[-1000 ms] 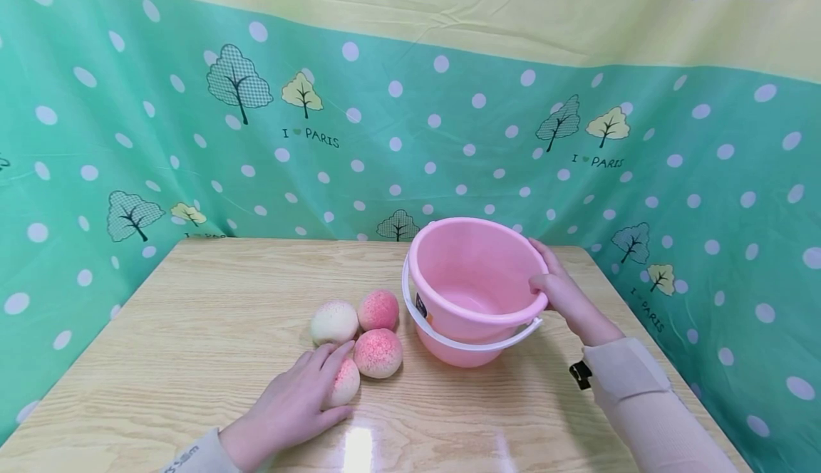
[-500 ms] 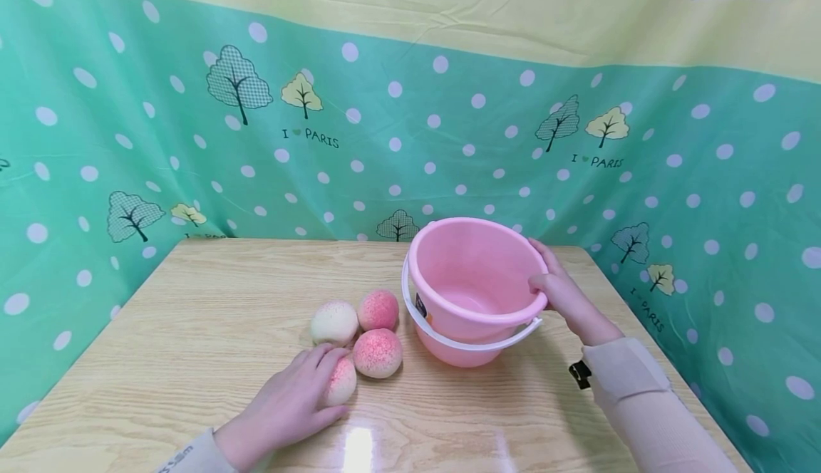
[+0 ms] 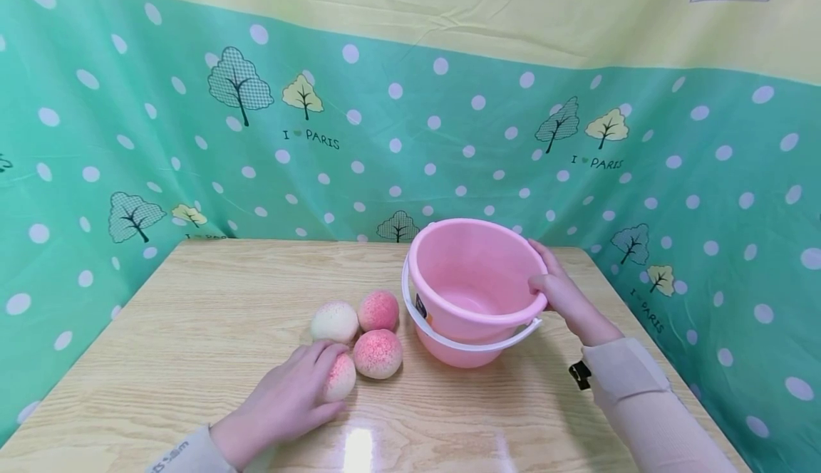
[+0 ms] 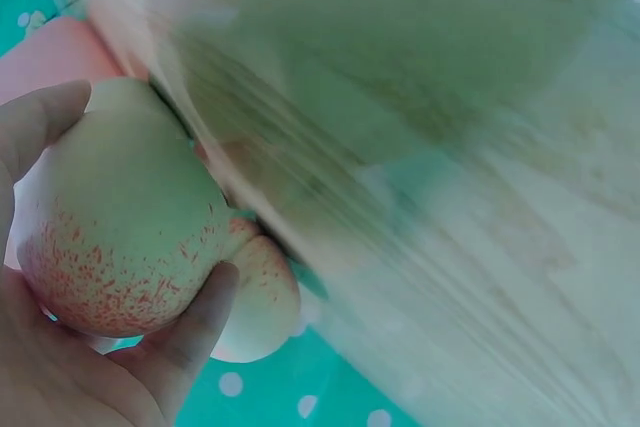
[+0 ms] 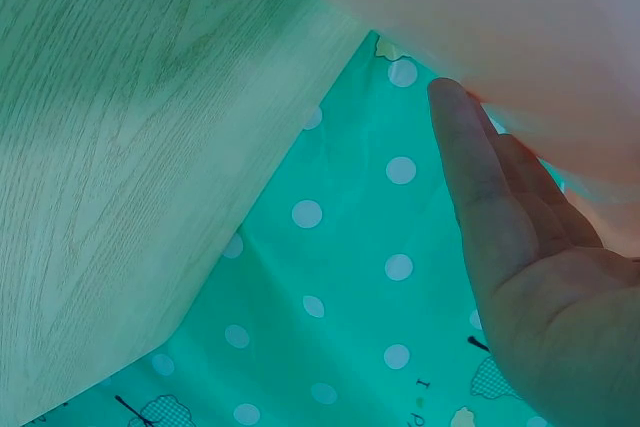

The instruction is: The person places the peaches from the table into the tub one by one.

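One wide view, two close wrist views
The head camera looks forward and down over the wood-grain table (image 3: pixel 160 345); the left wrist camera faces one speckled peach (image 4: pixel 120 217) from very near (the head view shares it), and the right wrist camera looks past the pink bucket (image 5: pixel 540 37) toward the polka-dot cloth (image 5: pixel 345 242), both in the head view too.

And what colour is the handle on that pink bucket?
White, or very pale; the handle shows best in the head view.
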A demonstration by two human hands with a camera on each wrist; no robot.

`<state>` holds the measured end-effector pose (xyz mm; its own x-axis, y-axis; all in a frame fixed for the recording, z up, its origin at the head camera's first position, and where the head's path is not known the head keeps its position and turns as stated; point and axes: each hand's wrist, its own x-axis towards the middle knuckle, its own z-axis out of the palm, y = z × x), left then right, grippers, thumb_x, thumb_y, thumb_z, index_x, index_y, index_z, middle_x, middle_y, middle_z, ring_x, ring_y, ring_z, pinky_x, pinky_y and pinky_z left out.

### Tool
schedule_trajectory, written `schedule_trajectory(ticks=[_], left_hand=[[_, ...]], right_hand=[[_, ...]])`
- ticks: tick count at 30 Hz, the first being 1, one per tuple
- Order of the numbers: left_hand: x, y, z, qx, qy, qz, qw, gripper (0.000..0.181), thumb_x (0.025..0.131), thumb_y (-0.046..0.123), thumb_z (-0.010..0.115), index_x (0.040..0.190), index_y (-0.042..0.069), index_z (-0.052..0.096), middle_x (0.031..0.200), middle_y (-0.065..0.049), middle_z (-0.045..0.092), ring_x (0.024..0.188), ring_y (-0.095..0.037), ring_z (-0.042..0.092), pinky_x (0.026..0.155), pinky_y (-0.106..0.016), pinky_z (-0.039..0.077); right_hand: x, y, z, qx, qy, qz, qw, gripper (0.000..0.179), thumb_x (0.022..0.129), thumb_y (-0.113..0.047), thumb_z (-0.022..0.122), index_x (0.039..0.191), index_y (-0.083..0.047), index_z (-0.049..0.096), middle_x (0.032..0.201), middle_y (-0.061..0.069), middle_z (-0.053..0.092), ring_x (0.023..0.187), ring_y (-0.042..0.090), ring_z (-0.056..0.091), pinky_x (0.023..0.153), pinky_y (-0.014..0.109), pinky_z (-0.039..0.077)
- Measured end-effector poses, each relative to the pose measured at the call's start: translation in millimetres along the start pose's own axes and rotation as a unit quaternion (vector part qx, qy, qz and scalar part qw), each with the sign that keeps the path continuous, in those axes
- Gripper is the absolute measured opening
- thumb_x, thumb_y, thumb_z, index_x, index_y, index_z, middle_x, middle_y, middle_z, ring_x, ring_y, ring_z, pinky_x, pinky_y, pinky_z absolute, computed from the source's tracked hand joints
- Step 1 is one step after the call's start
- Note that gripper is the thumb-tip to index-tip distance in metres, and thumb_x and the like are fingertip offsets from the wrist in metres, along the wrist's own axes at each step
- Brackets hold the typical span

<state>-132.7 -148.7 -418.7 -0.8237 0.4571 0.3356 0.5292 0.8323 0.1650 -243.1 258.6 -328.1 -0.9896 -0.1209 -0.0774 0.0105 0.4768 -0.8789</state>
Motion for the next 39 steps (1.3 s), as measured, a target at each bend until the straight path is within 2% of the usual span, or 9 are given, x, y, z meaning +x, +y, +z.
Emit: schedule_trajectory(ticks=[10,17,24,28,33,39], left_hand=[[3.1,-1.5,-6.6,0.025,0.024,0.029,0.9990,0.068,0.070,0.039,0.083,0.125,0.008,0.057,0.117,-0.005,0.059,0.100,-0.019,0.060,0.075,-0.037,0.058],[8.5,0.3,-13.9,0.024,0.027,0.027,0.9990,0.067,0.069,0.039,0.082,0.124,0.010,0.057,0.116,-0.004,0.060,0.101,-0.018,0.061,0.070,-0.035,0.058],[15.1,1.4,-18.6,0.032,0.053,0.043,0.9971,0.066,0.070,0.038,0.081,0.124,0.009,0.057,0.114,-0.003,0.061,0.095,-0.018,0.061,0.070,-0.033,0.058],[18.6,2.8,-22.2,0.033,0.054,0.038,0.9973,0.066,0.071,0.039,0.080,0.124,0.010,0.057,0.113,-0.003,0.061,0.093,-0.017,0.060,0.071,-0.032,0.057],[22.0,3.9,-27.8,0.031,0.039,0.022,0.9985,0.066,0.072,0.039,0.080,0.126,0.008,0.057,0.115,-0.004,0.061,0.096,-0.018,0.061,0.071,-0.034,0.058],[26.2,3.6,-33.6,0.023,0.045,0.015,0.9986,0.067,0.072,0.039,0.080,0.126,0.007,0.056,0.116,-0.004,0.062,0.099,-0.019,0.062,0.075,-0.036,0.058]], right_hand=[[-0.1,-1,0,0.001,0.000,0.002,1.0000,0.087,0.086,-0.002,0.044,0.160,-0.017,0.000,0.158,0.025,0.019,0.118,0.042,0.051,0.073,0.032,0.056],[0.3,-1,1,0.005,-0.003,0.009,0.9999,0.088,0.085,-0.002,0.045,0.160,-0.018,0.000,0.159,0.025,0.018,0.112,0.040,0.055,0.070,0.031,0.055],[0.7,-1,0,0.008,-0.005,0.010,0.9999,0.088,0.086,-0.002,0.044,0.160,-0.018,0.000,0.159,0.026,0.017,0.111,0.039,0.056,0.069,0.031,0.055],[1.1,-1,1,0.009,-0.005,0.010,0.9999,0.088,0.086,-0.002,0.044,0.160,-0.018,-0.001,0.159,0.025,0.016,0.114,0.040,0.054,0.069,0.031,0.055],[0.6,0,0,0.004,-0.003,0.007,1.0000,0.089,0.085,-0.003,0.045,0.160,-0.018,0.000,0.159,0.025,0.016,0.117,0.043,0.051,0.071,0.031,0.055],[0.4,0,0,0.001,0.000,0.005,1.0000,0.088,0.085,-0.003,0.046,0.160,-0.018,0.000,0.159,0.025,0.017,0.118,0.044,0.050,0.071,0.032,0.056]])
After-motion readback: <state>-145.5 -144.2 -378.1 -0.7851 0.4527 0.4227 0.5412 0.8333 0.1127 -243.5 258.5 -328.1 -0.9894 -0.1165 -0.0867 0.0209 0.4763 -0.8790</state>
